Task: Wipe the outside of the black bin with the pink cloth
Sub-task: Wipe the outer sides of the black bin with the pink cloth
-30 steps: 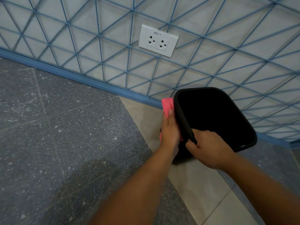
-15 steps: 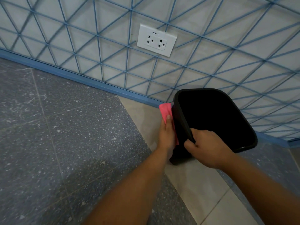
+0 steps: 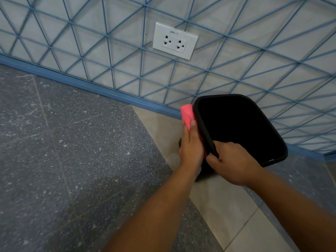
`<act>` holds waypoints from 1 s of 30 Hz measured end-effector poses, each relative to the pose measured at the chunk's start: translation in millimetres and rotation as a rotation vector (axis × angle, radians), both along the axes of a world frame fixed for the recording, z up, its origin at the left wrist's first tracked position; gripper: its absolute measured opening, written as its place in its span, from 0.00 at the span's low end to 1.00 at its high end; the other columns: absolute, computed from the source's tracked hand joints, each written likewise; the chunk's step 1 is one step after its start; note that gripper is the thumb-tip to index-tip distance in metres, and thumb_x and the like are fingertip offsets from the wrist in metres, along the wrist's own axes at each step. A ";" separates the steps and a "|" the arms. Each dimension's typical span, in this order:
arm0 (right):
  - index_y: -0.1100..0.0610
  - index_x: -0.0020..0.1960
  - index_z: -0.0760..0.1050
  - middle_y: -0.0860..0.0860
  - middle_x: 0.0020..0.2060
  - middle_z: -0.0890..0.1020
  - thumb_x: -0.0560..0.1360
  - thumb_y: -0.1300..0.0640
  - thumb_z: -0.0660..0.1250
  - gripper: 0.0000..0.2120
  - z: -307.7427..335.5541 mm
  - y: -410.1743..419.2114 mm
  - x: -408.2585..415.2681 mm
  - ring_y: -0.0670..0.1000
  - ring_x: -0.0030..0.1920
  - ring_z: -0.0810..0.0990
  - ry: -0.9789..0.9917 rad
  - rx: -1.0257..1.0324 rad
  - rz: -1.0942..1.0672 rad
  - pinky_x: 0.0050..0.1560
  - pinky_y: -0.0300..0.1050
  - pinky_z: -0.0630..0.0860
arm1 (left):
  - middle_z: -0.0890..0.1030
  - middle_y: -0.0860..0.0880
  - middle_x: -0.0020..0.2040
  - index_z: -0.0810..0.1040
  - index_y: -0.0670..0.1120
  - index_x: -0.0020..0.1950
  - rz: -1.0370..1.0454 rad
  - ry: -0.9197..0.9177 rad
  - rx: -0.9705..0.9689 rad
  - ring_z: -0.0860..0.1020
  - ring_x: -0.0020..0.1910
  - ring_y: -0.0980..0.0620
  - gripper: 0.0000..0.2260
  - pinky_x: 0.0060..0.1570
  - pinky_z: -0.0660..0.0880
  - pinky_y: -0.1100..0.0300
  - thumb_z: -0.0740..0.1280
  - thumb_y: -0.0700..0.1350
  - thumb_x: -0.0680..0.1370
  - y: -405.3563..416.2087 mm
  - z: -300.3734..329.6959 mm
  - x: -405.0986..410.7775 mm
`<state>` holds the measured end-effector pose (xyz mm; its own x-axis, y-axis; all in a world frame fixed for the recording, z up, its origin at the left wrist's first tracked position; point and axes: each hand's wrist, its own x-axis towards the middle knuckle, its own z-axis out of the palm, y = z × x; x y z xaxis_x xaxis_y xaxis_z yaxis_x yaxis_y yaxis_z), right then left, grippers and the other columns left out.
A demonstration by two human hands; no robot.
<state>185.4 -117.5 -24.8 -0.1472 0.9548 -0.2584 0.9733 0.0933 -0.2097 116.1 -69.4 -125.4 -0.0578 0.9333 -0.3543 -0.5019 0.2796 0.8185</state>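
The right hand (image 3: 234,159) grips the black bin (image 3: 205,135) by its rim. The left hand (image 3: 190,144) presses the pink cloth (image 3: 187,113) flat on its side; rub firmly, all around.

A pale grey wall (image 3: 91,24) fills the upper part of the view, crossed by thin blue lines that form a repeating pattern of triangles. A white double power socket (image 3: 175,40) is mounted on the wall near the centre, with small dark lettering printed above its two outlets. A blue skirting strip (image 3: 72,81) runs along the foot of the wall, slanting down from left to right. The floor on the left is dark grey speckled tile (image 3: 72,160) with faint pale joints. A band of plain beige tile (image 3: 223,210) cuts diagonally across the floor toward the lower right. Light is soft and even.
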 end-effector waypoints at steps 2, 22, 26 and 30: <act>0.49 0.35 0.63 0.50 0.27 0.72 0.78 0.52 0.60 0.13 0.6 -0.9 -0.5 0.48 0.26 0.70 0.006 -0.003 -0.011 0.29 0.40 0.63 | 0.82 0.48 0.71 0.72 0.54 0.80 -0.035 -0.010 0.011 0.80 0.72 0.49 0.35 0.76 0.73 0.48 0.60 0.70 0.77 -7.9 -9.5 0.4; 0.48 0.35 0.62 0.50 0.29 0.74 0.77 0.52 0.60 0.13 0.2 -0.5 -1.5 0.49 0.28 0.73 -0.017 0.015 -0.019 0.29 0.41 0.65 | 0.82 0.48 0.69 0.76 0.55 0.72 -0.055 -0.018 -0.042 0.78 0.71 0.48 0.17 0.77 0.72 0.50 0.57 0.59 0.88 -0.3 7.5 -6.3; 0.49 0.35 0.63 0.50 0.28 0.73 0.78 0.52 0.60 0.13 1.2 -0.1 -2.5 0.49 0.27 0.71 0.007 0.016 -0.028 0.29 0.42 0.65 | 0.82 0.48 0.63 0.77 0.53 0.69 -0.048 -0.038 -0.064 0.80 0.64 0.51 0.14 0.70 0.75 0.55 0.56 0.52 0.90 17.0 14.1 -8.7; 0.49 0.36 0.63 0.49 0.29 0.73 0.78 0.52 0.60 0.12 0.6 -2.1 -1.5 0.49 0.28 0.72 -0.004 0.004 -0.008 0.29 0.41 0.65 | 0.82 0.47 0.68 0.77 0.53 0.74 -0.062 0.017 0.012 0.80 0.67 0.49 0.17 0.67 0.77 0.57 0.58 0.57 0.88 6.7 7.2 -7.6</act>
